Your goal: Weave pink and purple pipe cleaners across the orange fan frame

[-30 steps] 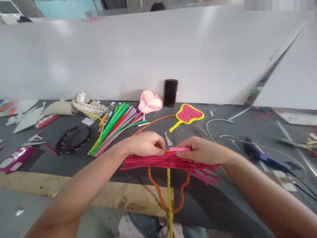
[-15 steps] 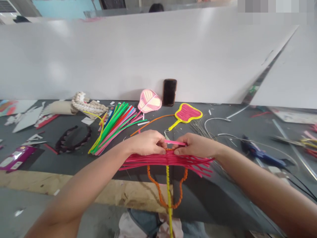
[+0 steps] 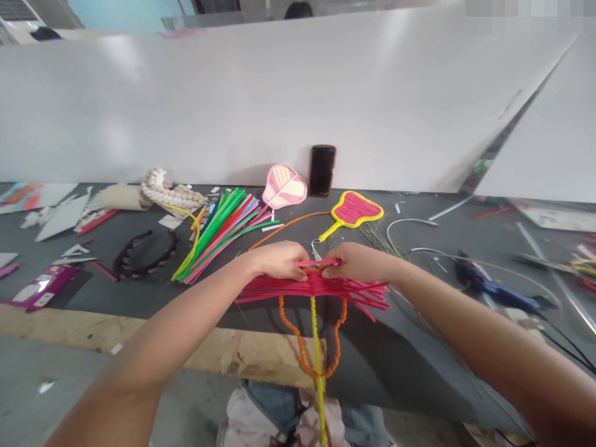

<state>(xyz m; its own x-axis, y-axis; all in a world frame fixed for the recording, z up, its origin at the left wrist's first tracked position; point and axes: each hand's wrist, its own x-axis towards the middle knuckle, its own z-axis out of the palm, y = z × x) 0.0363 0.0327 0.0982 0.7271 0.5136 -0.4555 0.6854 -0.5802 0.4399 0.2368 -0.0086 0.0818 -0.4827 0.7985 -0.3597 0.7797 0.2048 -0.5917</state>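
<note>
My left hand (image 3: 283, 259) and my right hand (image 3: 357, 261) meet over the table, pinching a short span of pink pipe cleaner (image 3: 313, 264) between them. Just under the fingers lies a row of magenta pipe cleaners (image 3: 279, 288), side by side, with loose ends spreading to the right. They cross an orange twisted loop (image 3: 298, 347) and a yellow twisted stem (image 3: 319, 366) that runs down toward my lap. The fingertips partly hide the loop's top. Beyond my hands rests a fan shape (image 3: 356, 209), magenta inside with a yellow border and handle.
Left of my hands lies a bundle of coloured pipe cleaners (image 3: 223, 233). A phone (image 3: 322, 171) leans on the white partition (image 3: 209, 112) beside a pale pink fan shape (image 3: 285, 187). At right are a blue glue gun (image 3: 493, 285), wires (image 3: 395, 233) and scissors (image 3: 544, 262).
My hands have come slightly closer together, and the pink strand sits nearer the magenta row. The camera view has shifted a little.
</note>
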